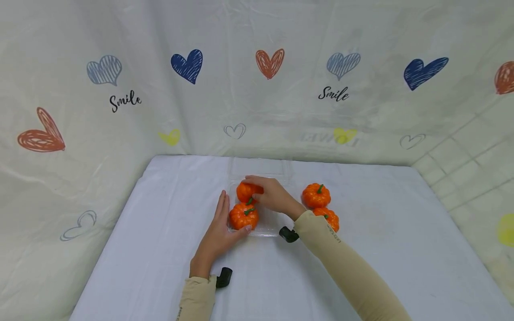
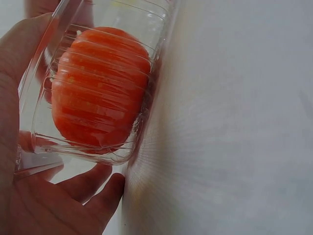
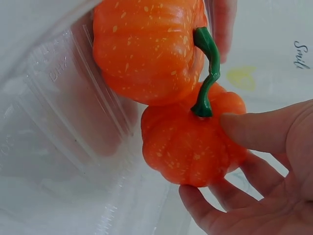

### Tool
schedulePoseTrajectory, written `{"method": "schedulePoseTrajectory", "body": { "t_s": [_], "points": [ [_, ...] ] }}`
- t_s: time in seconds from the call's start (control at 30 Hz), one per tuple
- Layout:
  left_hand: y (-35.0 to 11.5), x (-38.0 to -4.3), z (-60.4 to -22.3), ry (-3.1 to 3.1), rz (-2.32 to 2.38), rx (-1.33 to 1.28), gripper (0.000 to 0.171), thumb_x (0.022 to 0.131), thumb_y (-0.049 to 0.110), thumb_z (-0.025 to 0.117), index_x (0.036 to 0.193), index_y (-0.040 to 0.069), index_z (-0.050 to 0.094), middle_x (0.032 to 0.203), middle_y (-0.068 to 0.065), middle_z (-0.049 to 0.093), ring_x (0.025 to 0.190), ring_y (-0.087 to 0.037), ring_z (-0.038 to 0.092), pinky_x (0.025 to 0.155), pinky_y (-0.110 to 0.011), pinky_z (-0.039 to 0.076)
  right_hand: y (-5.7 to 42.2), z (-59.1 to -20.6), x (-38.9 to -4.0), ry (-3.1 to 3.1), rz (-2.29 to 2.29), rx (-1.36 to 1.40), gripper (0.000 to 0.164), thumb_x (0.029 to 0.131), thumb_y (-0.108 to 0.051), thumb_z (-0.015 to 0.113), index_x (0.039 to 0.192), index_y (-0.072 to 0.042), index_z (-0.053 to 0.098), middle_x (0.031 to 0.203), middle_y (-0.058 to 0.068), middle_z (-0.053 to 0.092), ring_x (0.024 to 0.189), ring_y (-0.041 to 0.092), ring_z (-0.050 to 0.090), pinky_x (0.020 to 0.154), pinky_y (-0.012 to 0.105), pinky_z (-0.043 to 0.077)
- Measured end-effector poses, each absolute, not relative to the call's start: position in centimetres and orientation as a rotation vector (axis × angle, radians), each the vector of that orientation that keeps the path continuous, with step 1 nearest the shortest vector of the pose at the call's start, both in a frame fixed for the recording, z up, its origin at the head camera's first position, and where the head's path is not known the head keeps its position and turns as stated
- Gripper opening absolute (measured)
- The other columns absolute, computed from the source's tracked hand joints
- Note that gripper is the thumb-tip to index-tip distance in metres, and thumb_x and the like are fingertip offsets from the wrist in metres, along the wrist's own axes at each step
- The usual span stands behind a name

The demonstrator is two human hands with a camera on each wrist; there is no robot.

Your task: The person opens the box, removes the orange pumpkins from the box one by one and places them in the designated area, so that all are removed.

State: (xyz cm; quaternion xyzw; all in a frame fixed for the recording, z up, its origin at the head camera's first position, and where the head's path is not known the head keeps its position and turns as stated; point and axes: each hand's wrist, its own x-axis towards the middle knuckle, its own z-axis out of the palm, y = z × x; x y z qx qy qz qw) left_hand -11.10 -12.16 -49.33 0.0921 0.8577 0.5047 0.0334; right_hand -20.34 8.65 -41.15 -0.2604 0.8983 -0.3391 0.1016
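A clear plastic box (image 1: 270, 225) stands on the table with its lid (image 1: 261, 167) folded back. My left hand (image 1: 214, 240) holds its front left corner, thumb over the front rim and fingers along the left side. My right hand (image 1: 274, 195) grips an orange toy pumpkin (image 3: 181, 142) at the box's back left, thumb near the green stem and fingers around the far side. Another toy pumpkin (image 1: 242, 216) sits in the front left of the box, touching the held one; its underside (image 2: 102, 93) shows through the ribbed wall in the left wrist view.
Two more toy pumpkins lie right of the box: one farther back (image 1: 316, 195), the other (image 1: 330, 218) partly hidden by my right sleeve (image 1: 341, 254). A white cloth (image 1: 381, 232) covers the table. Behind it hangs a curtain (image 1: 225, 102) printed with hearts.
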Motion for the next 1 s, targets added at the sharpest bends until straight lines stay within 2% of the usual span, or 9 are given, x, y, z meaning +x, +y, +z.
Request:
{"method": "schedulePoseTrajectory", "body": {
  "t_s": [0.23,0.53,0.8,1.0],
  "points": [
    [-12.1,-11.0,-49.2,2.632,1.551,0.266,0.119,0.091,0.06,0.078,0.173,0.009,0.009,0.18,0.01,-0.006,0.163,-0.024,0.011,0.124,-0.057,0.027,9.1,-40.8,-20.1,2.67,-1.058,-0.747,0.052,0.101,0.0,0.07,0.152,-0.011,0.062,0.16,0.008,0.053,0.148,0.032,0.048,0.12,0.05,0.041],
    [-12.1,-11.0,-49.2,2.644,1.559,0.298,0.119,0.092,0.059,0.078,0.172,0.007,0.007,0.18,0.002,-0.005,0.164,-0.026,0.008,0.125,-0.059,0.025,10.1,-40.4,-19.9,2.684,-1.159,-0.751,0.05,0.103,-0.004,0.07,0.152,-0.006,0.061,0.155,0.011,0.058,0.139,0.032,0.057,0.109,0.047,0.053],
    [-12.1,-11.0,-49.5,2.645,1.553,0.315,0.12,0.093,0.06,0.077,0.172,0.005,0.006,0.179,0.006,-0.008,0.164,-0.025,0.005,0.126,-0.058,0.023,11.3,-40.6,-19.6,2.658,-1.265,-0.583,0.051,0.106,-0.017,0.069,0.156,-0.011,0.058,0.153,0.011,0.06,0.129,0.036,0.063,0.103,0.049,0.057],
    [-12.1,-11.0,-49.4,2.639,1.545,0.288,0.12,0.092,0.06,0.078,0.172,0.007,0.006,0.179,0.009,-0.009,0.164,-0.025,0.007,0.126,-0.059,0.022,12.4,-40.6,-19.3,2.601,-1.336,-0.478,0.052,0.109,-0.023,0.065,0.158,-0.013,0.055,0.156,0.01,0.057,0.13,0.039,0.062,0.101,0.052,0.057]
  ]
}}
